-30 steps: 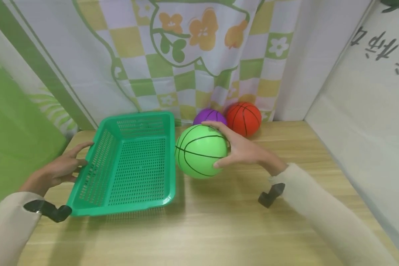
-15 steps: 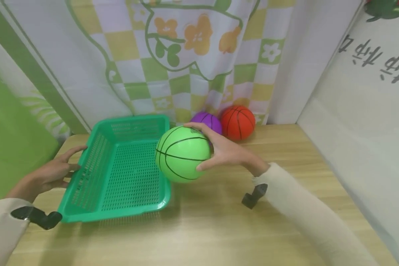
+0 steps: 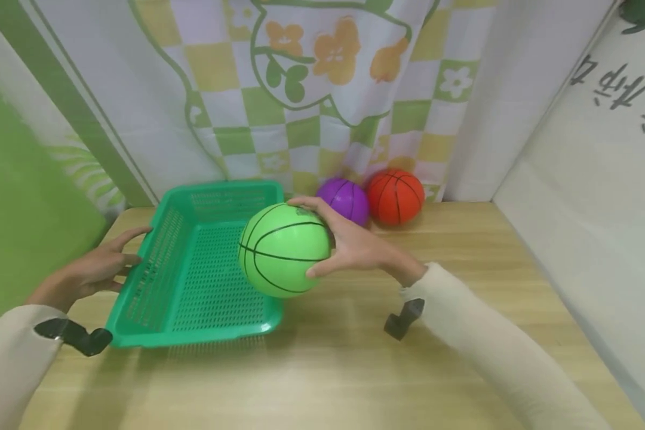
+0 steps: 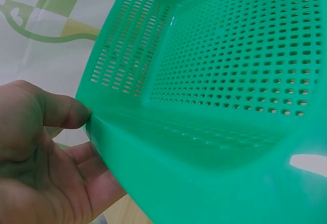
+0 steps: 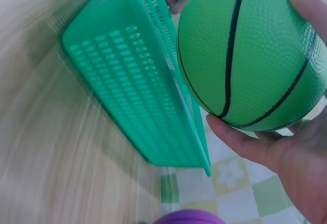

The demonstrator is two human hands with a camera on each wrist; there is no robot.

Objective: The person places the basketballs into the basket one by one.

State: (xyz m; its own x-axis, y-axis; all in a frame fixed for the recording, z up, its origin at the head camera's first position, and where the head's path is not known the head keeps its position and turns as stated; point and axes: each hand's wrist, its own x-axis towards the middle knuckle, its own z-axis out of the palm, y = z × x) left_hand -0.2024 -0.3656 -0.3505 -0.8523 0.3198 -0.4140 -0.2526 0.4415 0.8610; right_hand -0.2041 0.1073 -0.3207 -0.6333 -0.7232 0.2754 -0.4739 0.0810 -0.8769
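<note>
A green ball (image 3: 285,249) with black basketball lines is gripped by my right hand (image 3: 355,242), thumb and fingers spread around its right side. It is held over the right rim of a green perforated plastic basket (image 3: 163,339). In the right wrist view the ball (image 5: 250,55) is up beside the basket's rim, off the table. My left hand (image 3: 99,270) holds the basket's left rim. The left wrist view shows the thumb of my left hand (image 4: 46,152) at the rim's edge and the other fingers against the outside of the wall.
A purple ball (image 3: 346,200) and a red ball (image 3: 395,197) sit side by side at the back of the wooden table (image 3: 355,370), against the checkered curtain (image 3: 301,134). A white wall (image 3: 586,197) borders the right side, a green panel (image 3: 27,197) the left.
The green ball has moved left in my right hand, from beside the basket to over its right part. The purple ball is more exposed. My left hand stays at the basket's left rim.
</note>
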